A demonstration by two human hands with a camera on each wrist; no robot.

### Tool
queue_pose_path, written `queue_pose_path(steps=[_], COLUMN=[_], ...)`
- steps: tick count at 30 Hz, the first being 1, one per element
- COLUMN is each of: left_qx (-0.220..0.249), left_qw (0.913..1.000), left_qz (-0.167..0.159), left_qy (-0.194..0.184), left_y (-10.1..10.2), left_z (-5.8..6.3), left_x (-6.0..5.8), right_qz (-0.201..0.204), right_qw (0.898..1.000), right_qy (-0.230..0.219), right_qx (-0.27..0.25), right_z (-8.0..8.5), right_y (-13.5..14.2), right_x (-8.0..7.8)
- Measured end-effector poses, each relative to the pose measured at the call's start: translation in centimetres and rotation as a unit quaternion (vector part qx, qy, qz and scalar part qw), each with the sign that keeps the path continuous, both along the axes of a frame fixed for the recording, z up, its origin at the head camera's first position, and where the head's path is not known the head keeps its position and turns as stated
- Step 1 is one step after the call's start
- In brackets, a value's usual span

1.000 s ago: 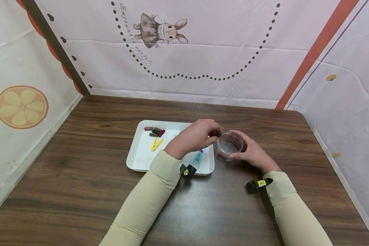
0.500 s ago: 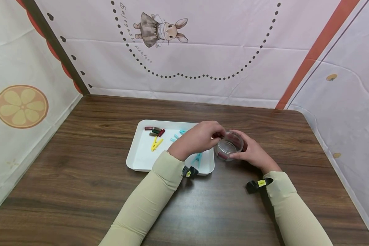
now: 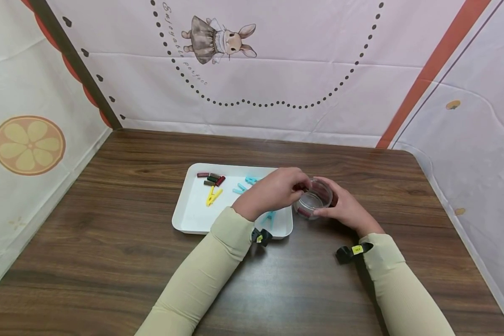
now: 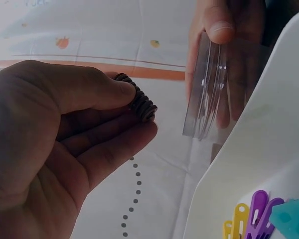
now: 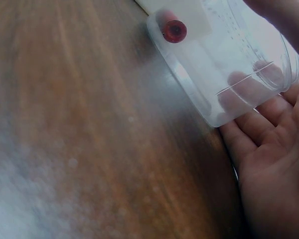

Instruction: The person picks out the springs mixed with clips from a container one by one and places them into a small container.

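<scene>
My left hand (image 3: 277, 189) is at the near-left rim of a clear plastic jar (image 3: 313, 201). Between its thumb and fingers it pinches a small dark coil spring (image 4: 139, 99), best seen in the left wrist view. My right hand (image 3: 346, 207) holds the jar from the right, thumb on the near side and fingers round the far side. A red spring (image 5: 174, 31) lies in the bottom of the jar. Several red and dark springs (image 3: 212, 179) lie in the far-left part of a white tray (image 3: 186, 220), left of the jar.
The tray also bears a yellow clothespin (image 3: 212, 197), light blue clothespins (image 3: 252, 180) and a purple clothespin (image 4: 258, 211); my left forearm covers part of it. The wooden table (image 3: 88, 224) meets printed cloth walls at the back and sides.
My left hand has moved a little to the right, carrying the dark spring from beside the jar to its rim. The right hand and the jar have stayed in place.
</scene>
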State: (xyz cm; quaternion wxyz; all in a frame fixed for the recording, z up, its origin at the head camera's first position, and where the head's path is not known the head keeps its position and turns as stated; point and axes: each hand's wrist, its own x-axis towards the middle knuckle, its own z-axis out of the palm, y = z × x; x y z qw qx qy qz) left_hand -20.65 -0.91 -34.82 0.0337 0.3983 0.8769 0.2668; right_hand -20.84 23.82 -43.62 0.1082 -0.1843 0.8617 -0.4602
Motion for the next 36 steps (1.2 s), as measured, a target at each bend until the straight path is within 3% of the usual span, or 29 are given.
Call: queue_pose_path(steps=[36], left_qx=[-0.007], left_qw=[0.9993], left_qz=[-0.031], left_qy=[0.018], left_y=[1.3], left_z=[-1.3], left_x=[-0.2], right_qz=[-0.001], right_qw=[1.0], right_qy=[-0.004], right_qx=[-0.002], right_z=[0.0], right_y=[0.0], right_x=[0.0])
